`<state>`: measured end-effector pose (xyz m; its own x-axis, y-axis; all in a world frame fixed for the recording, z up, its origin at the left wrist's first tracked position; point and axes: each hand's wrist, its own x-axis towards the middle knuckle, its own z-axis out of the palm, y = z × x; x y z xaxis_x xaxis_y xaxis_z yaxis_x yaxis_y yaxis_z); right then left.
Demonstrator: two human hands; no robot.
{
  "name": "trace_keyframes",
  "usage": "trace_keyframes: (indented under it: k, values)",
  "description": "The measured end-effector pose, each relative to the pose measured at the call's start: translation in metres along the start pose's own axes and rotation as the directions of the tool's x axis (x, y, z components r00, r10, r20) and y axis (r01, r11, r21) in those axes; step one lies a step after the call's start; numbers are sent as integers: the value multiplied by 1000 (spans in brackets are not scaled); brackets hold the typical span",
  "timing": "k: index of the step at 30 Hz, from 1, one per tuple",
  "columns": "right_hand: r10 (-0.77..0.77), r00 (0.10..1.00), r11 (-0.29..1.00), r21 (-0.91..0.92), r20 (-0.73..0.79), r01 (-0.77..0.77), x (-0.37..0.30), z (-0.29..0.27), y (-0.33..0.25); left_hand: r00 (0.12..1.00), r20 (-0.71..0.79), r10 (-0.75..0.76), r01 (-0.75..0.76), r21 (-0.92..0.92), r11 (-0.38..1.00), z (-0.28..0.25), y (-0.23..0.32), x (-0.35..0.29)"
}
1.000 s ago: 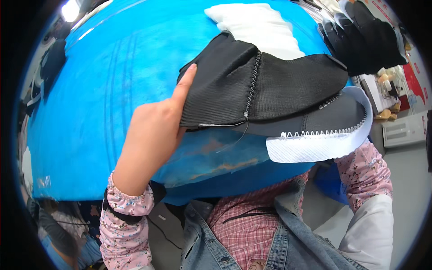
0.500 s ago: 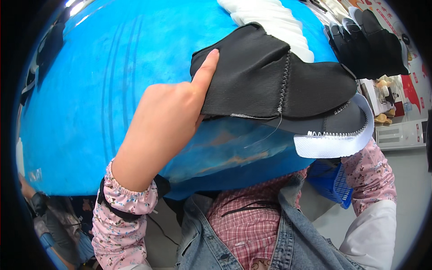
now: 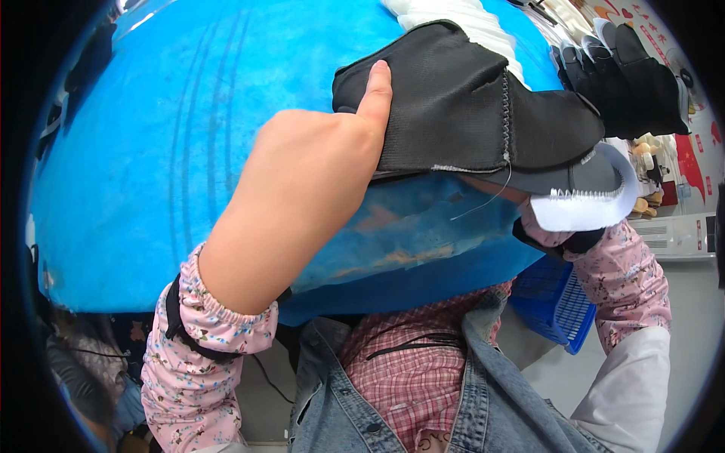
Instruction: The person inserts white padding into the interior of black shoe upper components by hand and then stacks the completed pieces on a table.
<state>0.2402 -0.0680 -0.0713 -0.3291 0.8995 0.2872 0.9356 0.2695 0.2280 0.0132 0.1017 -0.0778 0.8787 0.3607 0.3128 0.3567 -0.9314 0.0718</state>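
A black piece of stitched material, which looks like a shoe upper, is spread over the blue table surface. A zigzag seam runs across it, a loose thread hangs from its lower edge, and a white zigzag-sewn band curls at its right end. My left hand grips its left edge, the index finger stretched over the top and the other fingers curled out of sight. My right hand reaches in underneath the right part; only a strip of skin shows, and its fingers are hidden.
The blue-covered table spreads to the left. A row of white pieces lies behind the upper. More black pieces stand stacked at the far right. A blue plastic basket is below the table edge at right.
Both hands and the black upper have shifted slightly away and to the right. More of my right hand and wrist shows beneath the upper.
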Motion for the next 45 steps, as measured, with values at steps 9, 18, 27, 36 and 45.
trace_keyframes:
  k: [9,18,27,36,45]
  values:
    - [-77,992,997,-37,-100,74,56,52,-23,995,93,19,-23,44,999,-7,6,10]
    - [-49,994,994,-99,-100,39,75,73,-10,990,119,79,-73,-58,996,-18,-15,9]
    - [-23,993,997,-81,-115,14,93,81,-16,981,182,64,-33,-168,985,-10,-16,13]
    - [-146,967,960,208,-207,190,104,67,-17,999,48,-24,28,-83,996,-4,1,24]
    - [-133,968,950,307,212,63,121,21,-16,931,239,-274,362,-678,640,-17,-18,15]
